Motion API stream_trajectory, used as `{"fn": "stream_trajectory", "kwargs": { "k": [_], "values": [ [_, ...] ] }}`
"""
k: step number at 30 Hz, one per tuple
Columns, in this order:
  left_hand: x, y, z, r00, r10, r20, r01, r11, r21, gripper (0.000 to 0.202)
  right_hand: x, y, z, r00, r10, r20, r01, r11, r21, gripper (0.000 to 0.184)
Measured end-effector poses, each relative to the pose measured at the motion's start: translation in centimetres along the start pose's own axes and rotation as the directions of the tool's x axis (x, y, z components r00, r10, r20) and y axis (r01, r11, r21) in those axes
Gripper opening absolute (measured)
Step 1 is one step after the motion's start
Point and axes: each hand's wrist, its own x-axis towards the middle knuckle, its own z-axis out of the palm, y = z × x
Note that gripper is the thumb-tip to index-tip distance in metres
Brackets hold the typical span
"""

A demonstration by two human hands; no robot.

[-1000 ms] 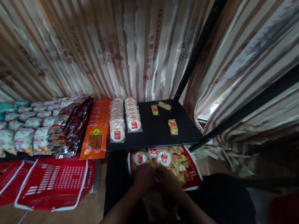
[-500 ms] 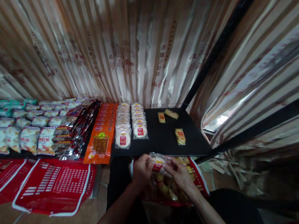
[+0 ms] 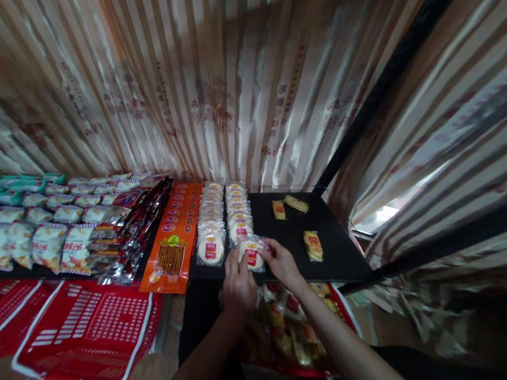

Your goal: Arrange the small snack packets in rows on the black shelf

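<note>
Both my hands hold one clear-wrapped round white cake with a red label (image 3: 250,253), at the front end of the right row of such cakes (image 3: 238,212) on the black shelf (image 3: 336,252). My left hand (image 3: 239,286) grips its left side and my right hand (image 3: 282,262) pinches its right edge. A second row of the same cakes (image 3: 209,228) lies just to the left. Under my wrists, a red basket (image 3: 339,308) holds more wrapped cakes and yellow snacks.
Three small yellow snack packs (image 3: 313,245) lie on the shelf's right part. An orange packet (image 3: 173,242), dark wrapped packs (image 3: 122,231) and white and green bags (image 3: 12,233) fill the shelf leftward. Red baskets (image 3: 85,328) lie on the floor. Striped curtains hang behind.
My hands rose out of the red basket with one round cake and carried it forward onto the shelf, to the front of the right row.
</note>
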Motion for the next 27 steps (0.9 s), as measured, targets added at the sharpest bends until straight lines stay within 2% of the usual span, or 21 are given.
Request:
{"fn": "stream_trajectory", "kwargs": {
  "k": [8,11,15,19,22,27],
  "values": [
    [0.8,-1.2,1.7,0.992,0.073,0.1,-0.091,0.977,0.191,0.046,3.9,0.5,1.1,1.0,-0.002,0.024,0.006,0.986,-0.166,0.022],
    [1.0,-1.4,2.2,0.992,0.077,0.102,-0.098,0.97,0.222,0.048,4.2,0.5,1.7,1.0,-0.022,0.011,0.024,0.976,-0.217,0.024],
    [0.9,-1.2,2.8,0.994,0.078,0.073,-0.093,0.966,0.243,0.053,3.7,0.8,2.4,0.991,-0.102,-0.083,0.075,0.958,-0.275,0.032],
    [0.6,-1.0,3.4,0.996,0.066,0.067,-0.08,0.969,0.236,0.051,3.9,1.2,2.5,0.978,-0.143,-0.151,0.101,0.962,-0.255,0.046],
    [0.5,-0.9,4.0,0.997,0.062,0.055,-0.074,0.967,0.244,0.051,4.9,1.3,2.5,0.976,-0.169,-0.139,0.133,0.963,-0.234,0.054],
    [0.7,-0.8,4.3,0.998,0.033,0.051,-0.046,0.965,0.257,0.05,6.9,0.8,3.4,0.999,-0.031,-0.038,0.026,0.992,-0.124,0.064]
  ]
}}
